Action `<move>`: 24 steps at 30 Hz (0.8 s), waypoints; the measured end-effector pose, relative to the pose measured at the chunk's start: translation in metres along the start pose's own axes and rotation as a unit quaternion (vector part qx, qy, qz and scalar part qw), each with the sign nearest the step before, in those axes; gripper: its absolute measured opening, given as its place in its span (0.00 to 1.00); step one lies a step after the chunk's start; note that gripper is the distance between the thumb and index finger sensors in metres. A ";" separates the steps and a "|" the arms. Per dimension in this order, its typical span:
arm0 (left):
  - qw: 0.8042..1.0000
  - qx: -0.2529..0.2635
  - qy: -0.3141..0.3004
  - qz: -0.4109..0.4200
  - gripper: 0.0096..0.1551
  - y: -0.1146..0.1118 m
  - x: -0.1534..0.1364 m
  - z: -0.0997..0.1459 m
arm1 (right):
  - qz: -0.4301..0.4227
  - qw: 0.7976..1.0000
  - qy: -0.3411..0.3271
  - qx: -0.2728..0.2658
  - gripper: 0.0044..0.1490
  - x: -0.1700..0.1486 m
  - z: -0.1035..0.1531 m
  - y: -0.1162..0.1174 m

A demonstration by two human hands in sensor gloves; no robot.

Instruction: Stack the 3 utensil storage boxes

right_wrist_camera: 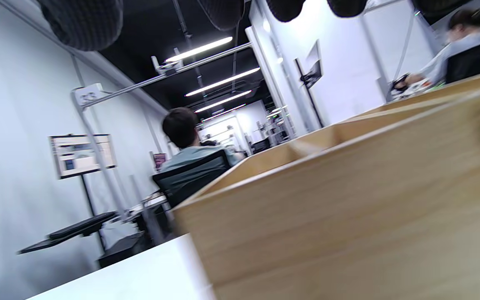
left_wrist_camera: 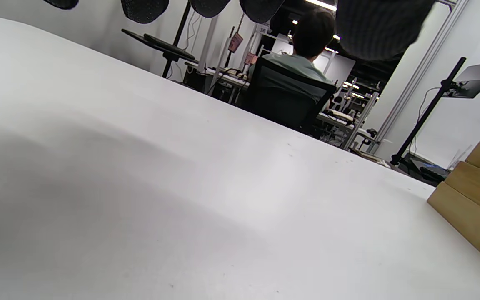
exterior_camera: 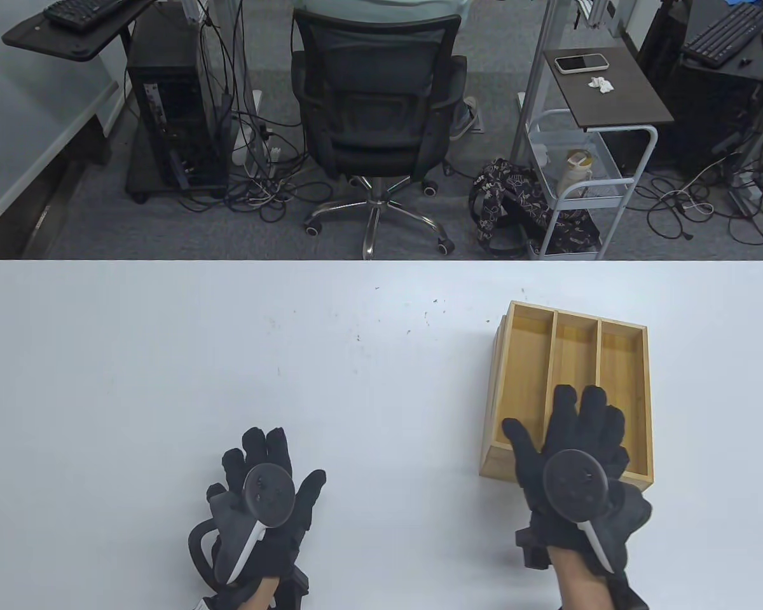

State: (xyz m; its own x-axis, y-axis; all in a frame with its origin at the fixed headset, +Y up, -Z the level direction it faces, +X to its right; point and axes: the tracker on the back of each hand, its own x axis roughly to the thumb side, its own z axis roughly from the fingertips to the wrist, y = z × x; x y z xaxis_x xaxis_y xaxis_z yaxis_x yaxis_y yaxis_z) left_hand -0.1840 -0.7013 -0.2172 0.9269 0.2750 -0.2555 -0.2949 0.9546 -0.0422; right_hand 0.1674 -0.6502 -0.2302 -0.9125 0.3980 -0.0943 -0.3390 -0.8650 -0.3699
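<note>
I see a broad white table [exterior_camera: 229, 356] with small dark specks, and beyond it a black mesh office chair [exterior_camera: 375, 121] with someone seated. The stack of pale bamboo three-compartment utensil boxes [exterior_camera: 575, 356] sits on my right half of the table, edges slightly stepped. My right hand [exterior_camera: 572, 470] hovers spread over its near end; whether it touches is unclear. My left hand [exterior_camera: 264, 502] is splayed, well apart, holding nothing. The lower boxes are mostly hidden.
</note>
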 end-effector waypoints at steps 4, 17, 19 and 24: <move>1.000 0.003 -0.017 0.007 0.52 0.003 0.003 0.005 | -0.006 0.998 -0.047 0.028 0.57 0.037 0.016 0.026; 1.000 -0.013 -0.018 0.007 0.51 0.000 0.002 0.004 | 0.042 0.994 -0.091 0.047 0.56 0.050 0.048 0.058; 1.000 -0.016 -0.015 0.009 0.51 0.000 0.001 0.004 | 0.038 0.995 -0.081 0.053 0.56 0.042 0.048 0.058; 1.000 -0.014 -0.010 0.015 0.51 0.001 -0.002 0.004 | 0.036 0.996 -0.067 0.048 0.56 0.032 0.044 0.056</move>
State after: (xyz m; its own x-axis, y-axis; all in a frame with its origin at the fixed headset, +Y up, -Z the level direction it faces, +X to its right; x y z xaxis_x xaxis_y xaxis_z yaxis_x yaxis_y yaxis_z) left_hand -0.1858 -0.7001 -0.2131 0.9221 0.3053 -0.2379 -0.3283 0.9425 -0.0631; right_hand 0.1089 -0.6989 -0.2136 -0.9553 0.2954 0.0084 -0.2862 -0.9178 -0.2752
